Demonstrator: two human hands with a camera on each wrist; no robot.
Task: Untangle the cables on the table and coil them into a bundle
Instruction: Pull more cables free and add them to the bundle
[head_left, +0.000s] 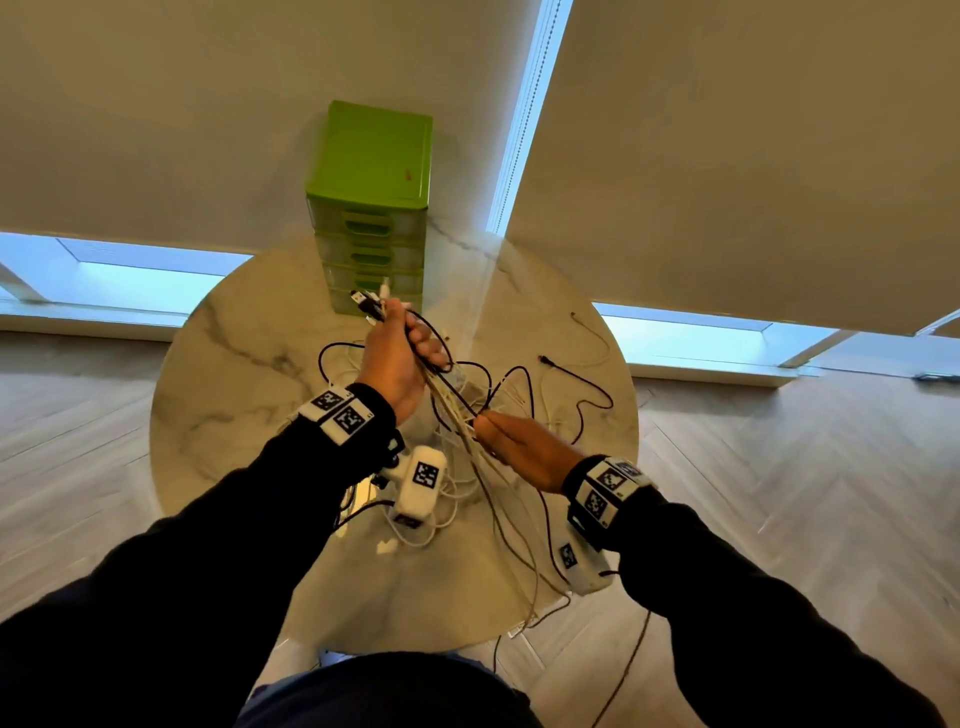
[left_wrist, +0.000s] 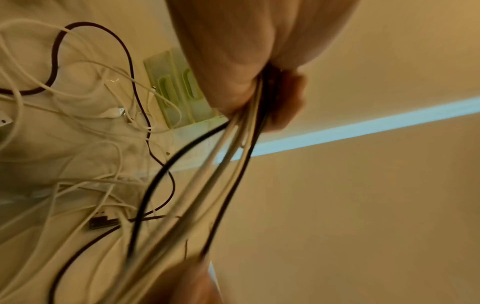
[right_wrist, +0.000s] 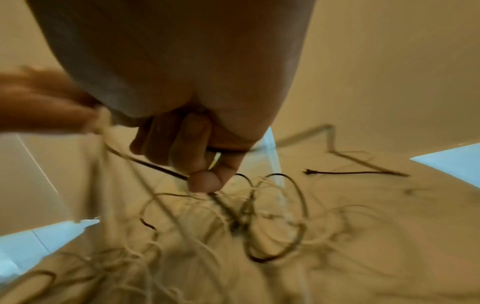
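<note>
Fingers of the left hand clamp the cables mid-frame, right hand pinching strands: untangling underway, next needs coiling.

This looks like a room in a home or a small office. A round marble-patterned table stands on pale herringbone wood flooring. Behind the table, long beige roller blinds hang low over floor-level windows, leaving strips of daylight. On the table's far edge sits a green plastic drawer organiser, with loose charging cables in front of it.
</note>
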